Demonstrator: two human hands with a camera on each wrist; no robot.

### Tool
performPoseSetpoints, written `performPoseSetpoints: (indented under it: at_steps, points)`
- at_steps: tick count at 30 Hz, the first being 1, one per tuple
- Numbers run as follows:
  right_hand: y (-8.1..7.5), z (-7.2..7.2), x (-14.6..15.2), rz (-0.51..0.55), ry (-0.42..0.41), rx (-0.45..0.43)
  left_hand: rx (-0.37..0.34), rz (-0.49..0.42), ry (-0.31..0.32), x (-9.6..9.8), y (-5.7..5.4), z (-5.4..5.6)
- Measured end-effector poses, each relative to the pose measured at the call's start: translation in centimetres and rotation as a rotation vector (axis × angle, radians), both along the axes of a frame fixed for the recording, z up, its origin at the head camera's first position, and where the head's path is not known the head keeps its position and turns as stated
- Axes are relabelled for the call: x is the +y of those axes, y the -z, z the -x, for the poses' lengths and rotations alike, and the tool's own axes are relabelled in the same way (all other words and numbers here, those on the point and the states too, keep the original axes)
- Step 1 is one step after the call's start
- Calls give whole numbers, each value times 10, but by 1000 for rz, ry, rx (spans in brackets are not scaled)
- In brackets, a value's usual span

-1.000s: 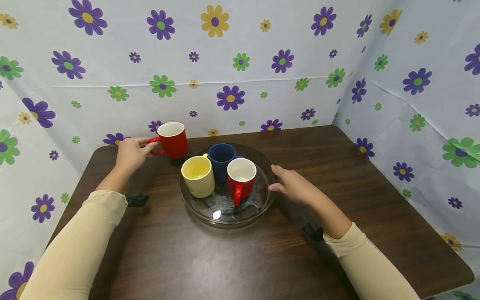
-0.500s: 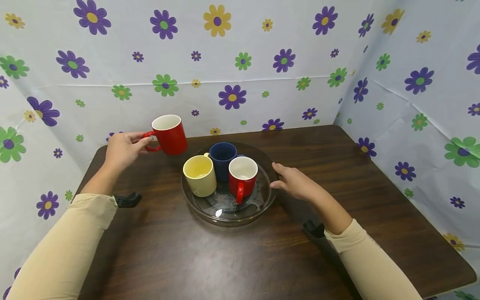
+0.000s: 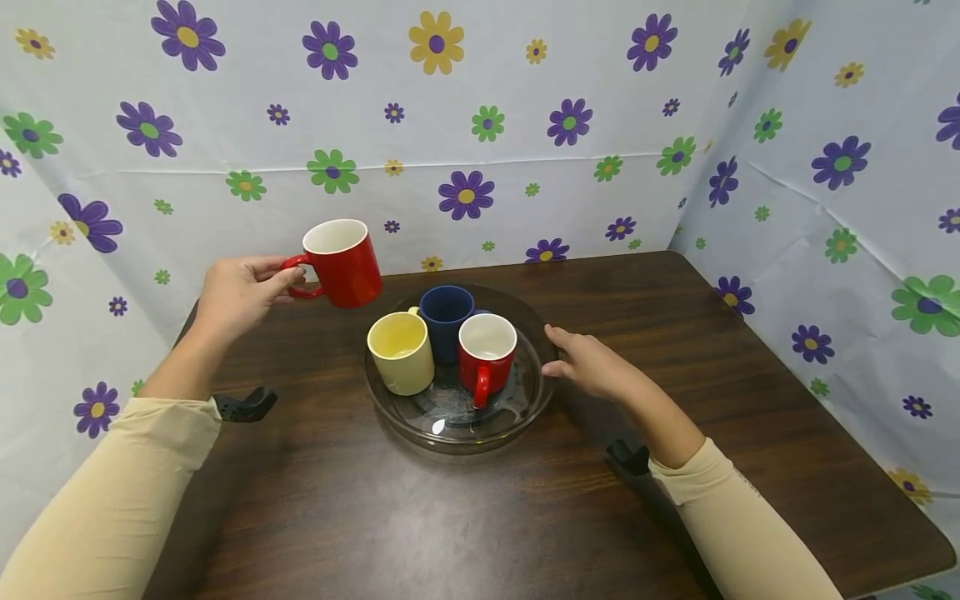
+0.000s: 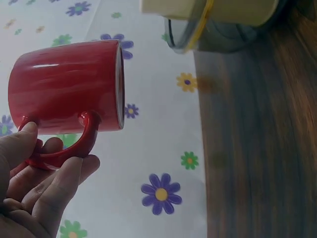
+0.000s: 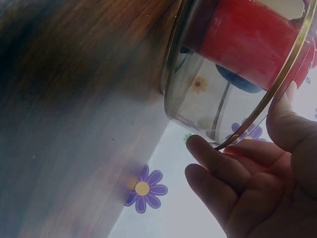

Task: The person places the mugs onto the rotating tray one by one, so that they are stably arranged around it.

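Note:
My left hand [image 3: 238, 293] grips the handle of a large red mug [image 3: 349, 271] with a white inside. The mug hangs in the air at the back left, slightly tilted; the left wrist view shows thumb and fingers around the handle [image 4: 86, 139]. In a smoky clear glass dish [image 3: 450, 437] stand a yellow mug [image 3: 405, 367], a dark blue mug [image 3: 442, 329] and a smaller red mug [image 3: 480, 367] whose handle faces me. At the dish's right rim rests my right hand [image 3: 592, 367], fingers fairly straight along the outer wall, thumb right at the rim.
Everything stands on a dark brown wooden table [image 3: 360, 517] with rounded corners. White cloth with purple, green and yellow flowers [image 3: 465, 195] hangs close behind it and along both sides. A black wrist band [image 3: 246, 406] sits on each arm.
My left hand has raised the large red mug from the back left and carried it slightly left, then up. The right hand and the dish have stayed nearly in place.

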State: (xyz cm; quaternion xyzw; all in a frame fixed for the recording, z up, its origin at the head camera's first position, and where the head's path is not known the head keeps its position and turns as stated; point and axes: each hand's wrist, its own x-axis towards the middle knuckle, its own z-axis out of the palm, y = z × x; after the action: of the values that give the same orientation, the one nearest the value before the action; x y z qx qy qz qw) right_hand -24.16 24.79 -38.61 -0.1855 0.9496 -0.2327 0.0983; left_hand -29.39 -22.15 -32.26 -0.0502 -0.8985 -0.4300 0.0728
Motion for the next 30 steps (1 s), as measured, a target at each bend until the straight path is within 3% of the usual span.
performPoseSetpoints:
  at_steps: [6,17,24,30]
  points:
    - [0,1,0,10,4,-1,-14,-24,20,4,-9,-7]
    - [1,2,2,26,-9,4,5,22,63,17,-22,-23]
    - [0,2,1,31,0,-13,42,-25,144,28,-25,-36]
    - [0,2,1,30,3,-13,71,14,190,37,-28,-47]
